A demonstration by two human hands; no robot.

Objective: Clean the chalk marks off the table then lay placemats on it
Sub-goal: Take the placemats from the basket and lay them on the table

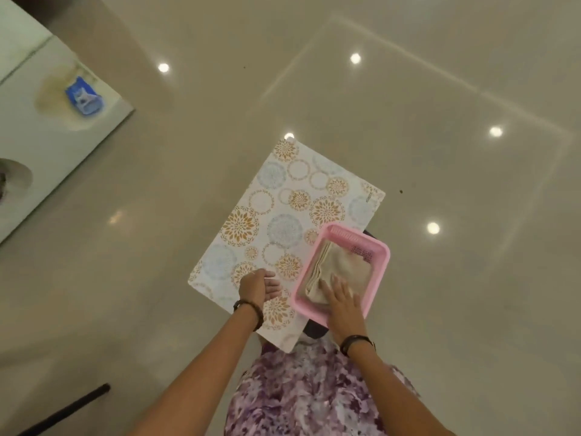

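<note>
A small table point(276, 215) with a white top printed in orange and blue floral circles stands in front of me. A pink plastic basket point(377, 259) sits on its near right corner, partly over the edge. Folded beige placemats point(336, 269) lie stacked inside it. My right hand point(342, 305) rests flat on the near part of the stack, fingers spread. My left hand point(259, 286) hovers over the table's near left part, fingers loosely curled with nothing in it. I cannot make out chalk marks on the patterned top.
Glossy beige floor tiles surround the table, with ceiling lights reflected in them. A pale counter point(37, 121) with a blue object point(84, 96) on it is at the far left. A dark rod point(69, 410) lies at the lower left. A dark stool part point(314, 328) shows under the basket.
</note>
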